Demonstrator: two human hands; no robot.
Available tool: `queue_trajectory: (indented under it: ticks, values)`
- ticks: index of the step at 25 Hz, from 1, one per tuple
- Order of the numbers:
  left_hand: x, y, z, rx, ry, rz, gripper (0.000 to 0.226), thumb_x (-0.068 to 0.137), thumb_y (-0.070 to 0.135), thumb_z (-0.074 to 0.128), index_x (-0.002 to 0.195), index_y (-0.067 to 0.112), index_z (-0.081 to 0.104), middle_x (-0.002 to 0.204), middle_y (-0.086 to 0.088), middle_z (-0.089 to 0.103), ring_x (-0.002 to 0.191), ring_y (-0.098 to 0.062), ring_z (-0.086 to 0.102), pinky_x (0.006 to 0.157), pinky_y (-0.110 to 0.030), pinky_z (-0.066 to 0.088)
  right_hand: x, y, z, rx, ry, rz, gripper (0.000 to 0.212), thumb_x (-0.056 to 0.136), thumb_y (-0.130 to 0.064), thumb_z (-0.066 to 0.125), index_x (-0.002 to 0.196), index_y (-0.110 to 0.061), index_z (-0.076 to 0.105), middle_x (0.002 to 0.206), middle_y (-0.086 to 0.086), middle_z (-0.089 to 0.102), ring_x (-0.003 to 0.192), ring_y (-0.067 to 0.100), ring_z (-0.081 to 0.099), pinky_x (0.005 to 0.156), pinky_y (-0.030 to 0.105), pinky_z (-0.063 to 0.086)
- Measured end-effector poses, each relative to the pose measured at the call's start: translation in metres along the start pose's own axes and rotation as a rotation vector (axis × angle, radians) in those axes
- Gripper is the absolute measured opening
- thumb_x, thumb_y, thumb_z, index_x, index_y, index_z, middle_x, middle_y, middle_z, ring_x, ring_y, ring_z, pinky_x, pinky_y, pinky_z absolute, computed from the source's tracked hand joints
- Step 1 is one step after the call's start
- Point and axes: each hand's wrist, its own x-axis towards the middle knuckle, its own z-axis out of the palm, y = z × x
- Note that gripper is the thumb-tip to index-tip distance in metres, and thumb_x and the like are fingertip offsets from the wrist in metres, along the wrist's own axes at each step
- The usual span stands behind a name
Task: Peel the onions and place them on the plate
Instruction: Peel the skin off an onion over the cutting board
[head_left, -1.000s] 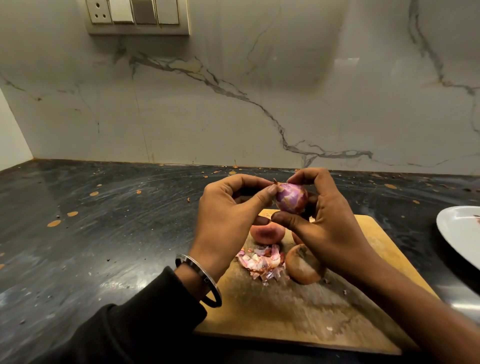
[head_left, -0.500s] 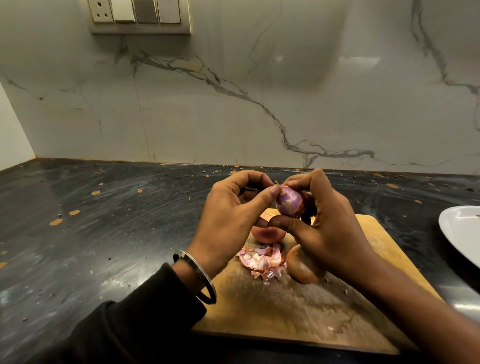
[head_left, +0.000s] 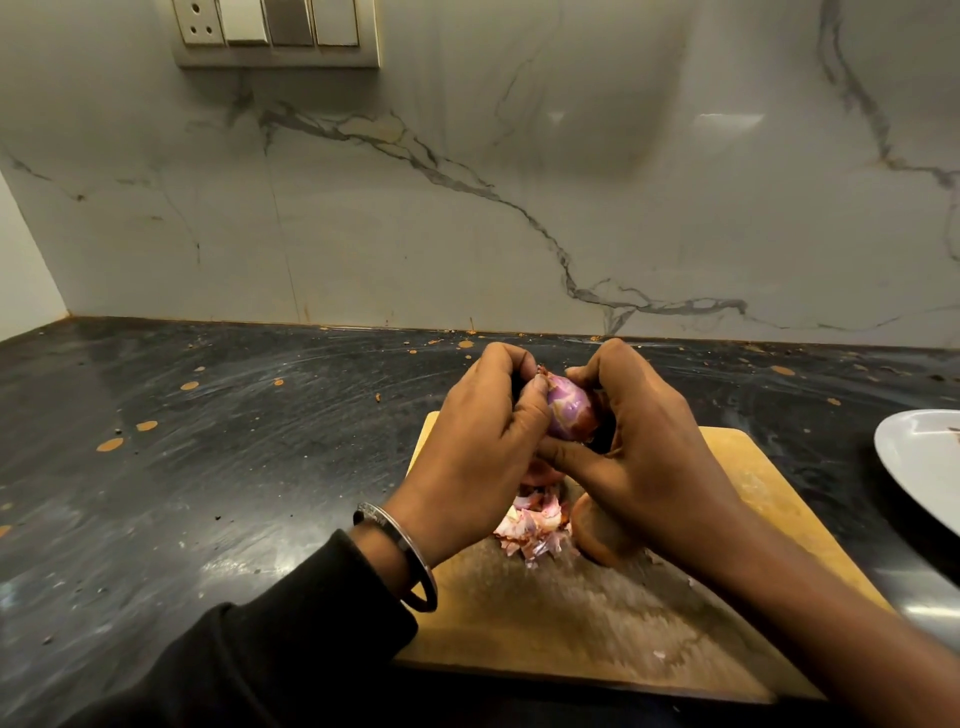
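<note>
A: What do your hands hold at this moment?

B: Your left hand (head_left: 480, 447) and your right hand (head_left: 636, 447) are both curled around one purple onion (head_left: 569, 408), raised above the cutting board (head_left: 597, 623). Your left thumb presses on the onion's left side, near a dry brown tip. Your right fingers wrap over the top and your right thumb lies under it. Some brown skin is on the onion's right side.

A: And what lies below them?

B: A small heap of pink peels (head_left: 535, 527) is on the board, just beside an unpeeled brown onion (head_left: 602, 535). Another reddish onion (head_left: 540, 474) shows only a little under your hands. The board rests on a dark tabletop (head_left: 208, 467) with orange specks. The white plate (head_left: 914, 457) is at the right, apart from the board, and the frame edge cuts it off. Behind stands a marble wall (head_left: 467, 208) with a switch panel (head_left: 278, 34).

A: What is hard to see?

B: Your hands hide the far side of the held onion, so I cannot tell how much skin is on it. Your left wrist carries a metal bangle (head_left: 400, 551) above a black sleeve (head_left: 270, 660).
</note>
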Motion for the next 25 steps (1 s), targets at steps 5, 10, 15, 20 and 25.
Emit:
queue_trajectory:
  ticks: [5, 10, 15, 20, 25]
  values:
    - [0.002, 0.001, -0.003, -0.126, 0.073, -0.016, 0.012, 0.102, 0.017, 0.046, 0.097, 0.007, 0.051, 0.075, 0.008, 0.054, 0.061, 0.001, 0.055, 0.053, -0.015, 0.047, 0.003, -0.003, -0.003, 0.028, 0.031, 0.042, 0.055, 0.069, -0.061, 0.072, 0.092, -0.016, 0.052, 0.087, -0.003, 0.06, 0.075, 0.016, 0.059, 0.06, 0.03, 0.049]
    - [-0.001, 0.004, 0.001, -0.11, 0.058, 0.05, 0.009, 0.099, 0.017, 0.054, 0.094, 0.011, 0.055, 0.07, 0.015, 0.057, 0.054, 0.001, 0.054, 0.05, -0.009, 0.043, 0.003, 0.0, -0.009, -0.05, 0.093, 0.04, 0.047, 0.07, -0.047, 0.082, 0.095, -0.017, 0.056, 0.09, -0.002, 0.056, 0.077, 0.016, 0.055, 0.061, 0.037, 0.05]
    - [0.002, 0.001, -0.002, -0.085, 0.185, 0.056, 0.003, 0.095, 0.012, 0.059, 0.093, 0.012, 0.058, 0.08, 0.005, 0.063, 0.069, -0.013, 0.059, 0.06, -0.03, 0.055, 0.003, 0.001, -0.008, 0.086, 0.068, 0.073, 0.049, 0.072, -0.03, 0.086, 0.112, -0.022, 0.059, 0.108, -0.003, 0.058, 0.093, 0.014, 0.062, 0.069, 0.034, 0.058]
    - [0.004, 0.0, -0.006, -0.134, 0.195, 0.061, 0.017, 0.093, 0.004, 0.061, 0.102, 0.017, 0.066, 0.092, 0.005, 0.071, 0.083, -0.003, 0.068, 0.065, -0.015, 0.052, 0.0, 0.001, -0.004, 0.328, -0.009, 0.153, 0.045, 0.081, -0.028, 0.078, 0.119, -0.027, 0.055, 0.112, -0.004, 0.062, 0.092, 0.015, 0.067, 0.07, 0.029, 0.059]
    - [0.004, 0.0, -0.008, -0.1, 0.2, 0.066, 0.017, 0.08, 0.023, 0.07, 0.097, 0.022, 0.071, 0.09, 0.009, 0.074, 0.082, -0.005, 0.071, 0.062, -0.016, 0.053, 0.003, 0.001, -0.009, 0.415, -0.021, 0.159, 0.044, 0.078, -0.032, 0.072, 0.119, -0.027, 0.056, 0.111, -0.007, 0.065, 0.1, 0.012, 0.068, 0.081, 0.025, 0.058]
